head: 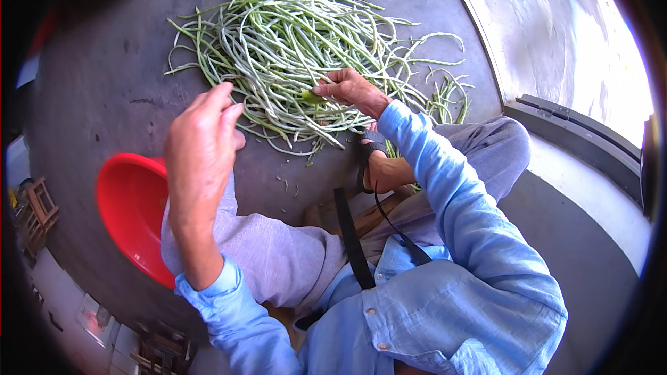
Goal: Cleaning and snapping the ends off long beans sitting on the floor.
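Observation:
A large tangled heap of pale green yard-long beans [292,41] lies on the grey floor in front of me. My right hand [350,91] is over its near side, thumb and fingers pinching a small yellow-green piece [311,97], perhaps a leaf. To the left of the heap, my left hand [200,140] is raised with its back towards me. Its fingers and thumb are apart, and nothing shows between them; the palm is hidden. Below that hand, partly covered by my arm and knee, is a red plastic basin [133,219].
Short bean bits [286,185] are scattered near my sandalled foot [383,161]. A smaller bunch of beans [451,94] lies at the heap's right. A metal door frame [573,125] runs along the right. Small wooden furniture [41,205] stands far left.

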### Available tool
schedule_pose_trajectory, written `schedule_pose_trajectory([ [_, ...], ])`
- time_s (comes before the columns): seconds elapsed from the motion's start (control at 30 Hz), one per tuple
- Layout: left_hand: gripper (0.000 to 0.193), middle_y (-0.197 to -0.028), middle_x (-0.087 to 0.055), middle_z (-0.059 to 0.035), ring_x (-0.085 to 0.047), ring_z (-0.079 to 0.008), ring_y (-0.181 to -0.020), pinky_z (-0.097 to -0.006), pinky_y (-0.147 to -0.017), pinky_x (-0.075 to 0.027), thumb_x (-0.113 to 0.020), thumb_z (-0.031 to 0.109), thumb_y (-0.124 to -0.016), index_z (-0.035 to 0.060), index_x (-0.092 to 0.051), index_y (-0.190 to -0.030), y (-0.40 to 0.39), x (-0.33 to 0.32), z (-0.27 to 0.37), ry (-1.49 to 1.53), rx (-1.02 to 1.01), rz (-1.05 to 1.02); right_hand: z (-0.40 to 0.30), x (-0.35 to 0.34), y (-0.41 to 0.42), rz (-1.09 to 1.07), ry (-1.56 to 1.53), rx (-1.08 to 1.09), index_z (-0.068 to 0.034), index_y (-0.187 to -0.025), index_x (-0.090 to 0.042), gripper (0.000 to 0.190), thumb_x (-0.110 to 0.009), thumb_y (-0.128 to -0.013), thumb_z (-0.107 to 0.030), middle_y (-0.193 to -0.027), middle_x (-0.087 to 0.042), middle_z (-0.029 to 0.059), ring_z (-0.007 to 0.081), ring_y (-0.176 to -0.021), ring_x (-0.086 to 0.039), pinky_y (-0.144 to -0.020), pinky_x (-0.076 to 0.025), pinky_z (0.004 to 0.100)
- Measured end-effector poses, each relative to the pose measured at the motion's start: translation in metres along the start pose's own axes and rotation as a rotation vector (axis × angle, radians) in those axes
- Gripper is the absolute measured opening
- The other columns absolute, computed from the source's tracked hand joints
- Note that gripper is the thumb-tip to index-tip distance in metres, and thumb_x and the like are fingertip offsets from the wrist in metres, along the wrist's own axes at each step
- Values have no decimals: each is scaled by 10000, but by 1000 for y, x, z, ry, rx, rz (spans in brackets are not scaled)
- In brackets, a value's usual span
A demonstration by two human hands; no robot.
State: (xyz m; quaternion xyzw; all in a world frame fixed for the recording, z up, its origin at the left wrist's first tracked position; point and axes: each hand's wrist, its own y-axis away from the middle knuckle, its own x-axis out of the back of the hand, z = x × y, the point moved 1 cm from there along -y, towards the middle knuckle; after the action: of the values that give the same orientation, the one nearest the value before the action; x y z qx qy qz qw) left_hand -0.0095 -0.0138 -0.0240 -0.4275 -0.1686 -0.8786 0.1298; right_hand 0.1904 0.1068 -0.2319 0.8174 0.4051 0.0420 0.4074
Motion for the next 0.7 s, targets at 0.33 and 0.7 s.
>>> schedule_pose_trajectory([
  [0.33,361,-1100,-581,-141,-570,-322,-1016,-402,-859,-460,-570,12,-817,20,-545,-1177,-13,-44,24,-105,-342,-83,-52,-12,68,-249,-392,-10,-104,-696,-572,208,-656,-870,-180,-541,-338,-117,-7,-438,-223,-398,-140,202],
  [0.7,361,-1008,-582,-119,-595,-285,-902,-378,-735,-489,-652,-24,-740,42,-593,-1090,-10,-62,50,102,-473,-34,-75,-28,107,-302,-500,108,-93,-756,-585,164,-635,-888,-176,-556,-341,-112,-2,-436,-242,-385,-156,204],
])
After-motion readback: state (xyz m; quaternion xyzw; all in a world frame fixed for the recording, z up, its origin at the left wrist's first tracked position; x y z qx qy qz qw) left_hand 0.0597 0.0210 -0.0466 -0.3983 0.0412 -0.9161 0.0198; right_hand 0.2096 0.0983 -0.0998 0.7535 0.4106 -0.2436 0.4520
